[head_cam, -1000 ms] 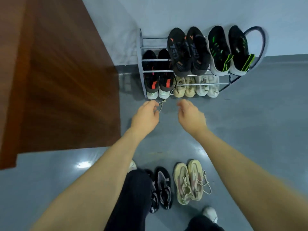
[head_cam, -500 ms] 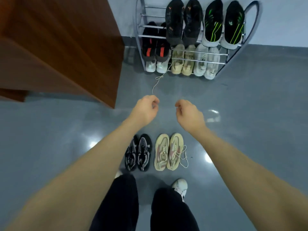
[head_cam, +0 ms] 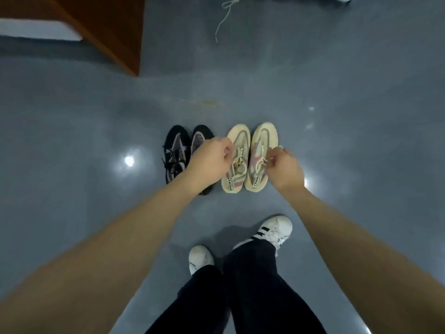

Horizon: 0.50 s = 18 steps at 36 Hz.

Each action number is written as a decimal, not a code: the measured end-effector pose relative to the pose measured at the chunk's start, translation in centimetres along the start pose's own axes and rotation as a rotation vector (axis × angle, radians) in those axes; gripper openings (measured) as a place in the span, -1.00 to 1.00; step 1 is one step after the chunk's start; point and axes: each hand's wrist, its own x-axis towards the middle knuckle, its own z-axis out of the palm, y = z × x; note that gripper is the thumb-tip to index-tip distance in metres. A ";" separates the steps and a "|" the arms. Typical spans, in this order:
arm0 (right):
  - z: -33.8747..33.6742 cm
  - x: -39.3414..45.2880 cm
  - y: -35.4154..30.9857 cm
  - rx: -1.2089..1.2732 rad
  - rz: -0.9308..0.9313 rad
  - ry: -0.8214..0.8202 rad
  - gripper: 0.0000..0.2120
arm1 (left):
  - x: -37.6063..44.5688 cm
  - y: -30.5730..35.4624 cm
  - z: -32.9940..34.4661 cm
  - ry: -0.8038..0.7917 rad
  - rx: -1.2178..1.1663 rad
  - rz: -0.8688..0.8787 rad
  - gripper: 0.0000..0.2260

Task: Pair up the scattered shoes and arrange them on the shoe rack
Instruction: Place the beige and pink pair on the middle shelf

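Both arms reach down over the beige sneaker pair [head_cam: 250,157] standing on the grey floor [head_cam: 361,141] beside the black pair [head_cam: 175,155]. Left hand [head_cam: 209,160] and right hand [head_cam: 285,168] hover with fingers curled, each grip holding nothing visible.

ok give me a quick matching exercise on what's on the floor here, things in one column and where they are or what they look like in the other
Things:
1. black shoes
2. beige shoes
3. loose lace
4. wooden cabinet

Descriptions:
A. trails on the floor at the top of the view
B. brown, in the upper left corner
C. pair partly hidden under the left hand
D. pair with pink patches, between the two hands, beside the right hand

Pairs: 1-C, 2-D, 3-A, 4-B
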 end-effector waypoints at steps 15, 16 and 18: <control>16.0 7.1 9.9 -0.174 -0.147 -0.073 -0.64 | 6.8 -11.2 18.1 -0.231 0.399 -0.017 -0.66; 16.2 7.2 9.9 -0.197 -0.162 -0.055 -0.67 | 6.8 -11.4 18.6 -0.223 0.411 -0.016 -0.70; 16.3 7.4 9.7 -0.239 -0.210 -0.024 -0.74 | 6.8 -11.5 19.0 -0.208 0.454 -0.001 -0.78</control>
